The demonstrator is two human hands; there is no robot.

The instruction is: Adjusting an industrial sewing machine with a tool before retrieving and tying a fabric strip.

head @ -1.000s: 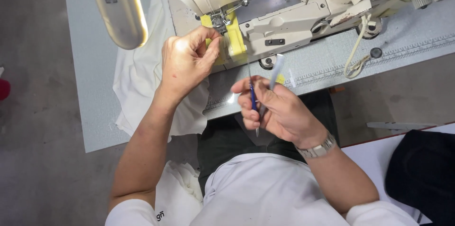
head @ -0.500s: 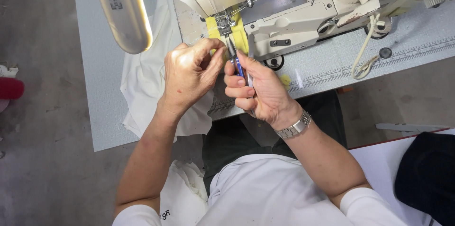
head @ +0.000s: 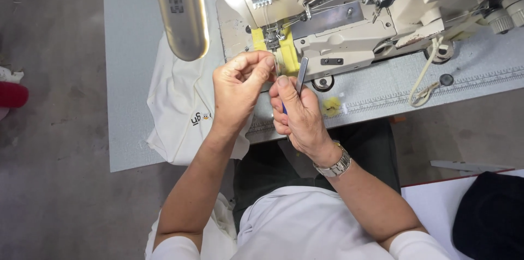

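Observation:
My left hand [head: 238, 90] is pinched shut just below the needle area [head: 271, 37] of a cream industrial sewing machine [head: 360, 14], its fingertips holding what looks like a fine thread, too thin to see clearly. My right hand [head: 299, 115] sits right beside it and grips metal tweezers [head: 301, 74] with a blue handle, the tips pointing up toward the yellow guard [head: 286, 55] by the presser foot. The two hands almost touch. A silver wristwatch [head: 335, 165] is on my right wrist.
White fabric [head: 183, 110] lies on the grey table [head: 131, 74] to the left of the hands. A long lamp [head: 180, 12] hangs over the table's left. A yellow fluff scrap [head: 330, 106] lies by the printed ruler. Dark cloth [head: 488, 213] rests on a white surface at lower right.
My right hand rose from near my lap up to the needle area with the tweezers. My left hand stayed by the presser foot and closed into a pinch.

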